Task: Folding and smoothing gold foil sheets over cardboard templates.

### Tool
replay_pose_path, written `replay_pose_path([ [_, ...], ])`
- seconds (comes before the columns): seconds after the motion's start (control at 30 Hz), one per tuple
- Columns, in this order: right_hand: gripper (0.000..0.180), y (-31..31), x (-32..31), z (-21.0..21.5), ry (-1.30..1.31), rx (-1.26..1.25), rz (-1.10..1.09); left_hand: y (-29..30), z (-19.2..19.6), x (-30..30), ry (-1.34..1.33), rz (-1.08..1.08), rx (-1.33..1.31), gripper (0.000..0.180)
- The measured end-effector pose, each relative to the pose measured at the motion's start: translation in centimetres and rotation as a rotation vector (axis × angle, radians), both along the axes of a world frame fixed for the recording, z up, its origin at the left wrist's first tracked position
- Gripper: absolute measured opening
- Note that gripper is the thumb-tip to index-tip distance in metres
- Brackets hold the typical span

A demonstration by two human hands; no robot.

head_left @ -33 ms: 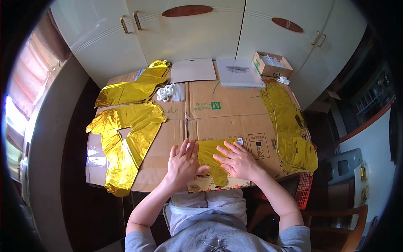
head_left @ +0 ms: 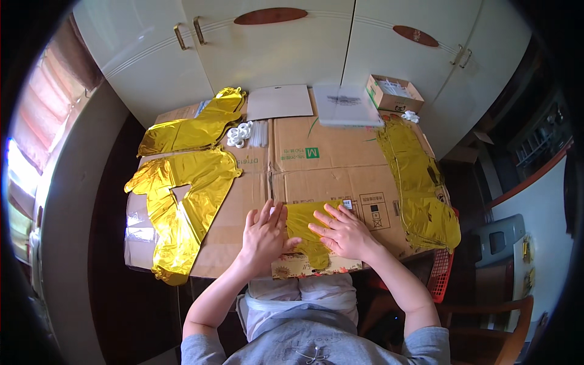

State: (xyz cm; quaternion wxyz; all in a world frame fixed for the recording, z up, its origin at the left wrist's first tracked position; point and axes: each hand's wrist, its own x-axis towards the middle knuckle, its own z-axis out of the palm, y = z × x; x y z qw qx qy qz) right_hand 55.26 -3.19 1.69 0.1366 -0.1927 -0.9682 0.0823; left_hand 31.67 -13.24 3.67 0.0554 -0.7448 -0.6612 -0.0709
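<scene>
A small folded gold foil balloon [head_left: 302, 224] lies flat on the cardboard sheet [head_left: 328, 164] that covers the table, at its near edge. My left hand [head_left: 264, 234] rests palm down on the cardboard beside the foil's left edge, thumb on the foil. My right hand [head_left: 344, 231] presses flat on the foil's right part, fingers spread and pointing left. Neither hand grips anything. A patterned strip [head_left: 292, 266] shows under the foil at the table's edge.
Larger flat gold foil balloons lie at the left [head_left: 182, 201], the far left [head_left: 188, 128] and along the right edge [head_left: 420, 182]. White plastic pieces [head_left: 239, 134], a grey board [head_left: 280, 101], a white stack [head_left: 347, 97] and a small open box [head_left: 394, 92] sit at the back. White cabinets stand behind.
</scene>
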Motion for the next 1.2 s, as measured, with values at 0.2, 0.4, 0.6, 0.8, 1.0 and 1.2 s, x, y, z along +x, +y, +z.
replay_pose_path([
  [0.2, 0.053, 0.3, 0.0, 0.0, -0.051, -0.024, 0.023, 4.1, 1.1, -0.8, -0.149, -0.345, -0.002, 0.046],
  [0.4, 0.078, -0.1, -0.1, 0.9, -0.101, -0.028, 0.026, 5.9, -0.9, -0.8, -0.251, -0.505, -0.183, 0.054],
  [0.6, 0.081, -0.4, -0.2, 1.0, -0.136, -0.044, -0.006, 5.8, -1.1, -1.1, -0.282, -0.494, -0.221, 0.057],
  [0.8, 0.086, 0.7, 0.9, 0.2, -0.046, -0.205, 0.041, 5.9, -0.9, -1.2, -0.275, -0.504, -0.237, 0.058],
  [1.0, 0.088, -0.7, 0.6, 1.2, -0.111, -0.112, -0.014, 5.9, -1.4, -1.3, -0.287, -0.513, -0.234, 0.059],
  [1.2, 0.09, -0.9, 0.0, 1.1, -0.154, -0.146, -0.045, 5.9, -0.9, -1.3, -0.292, -0.511, -0.256, 0.06],
])
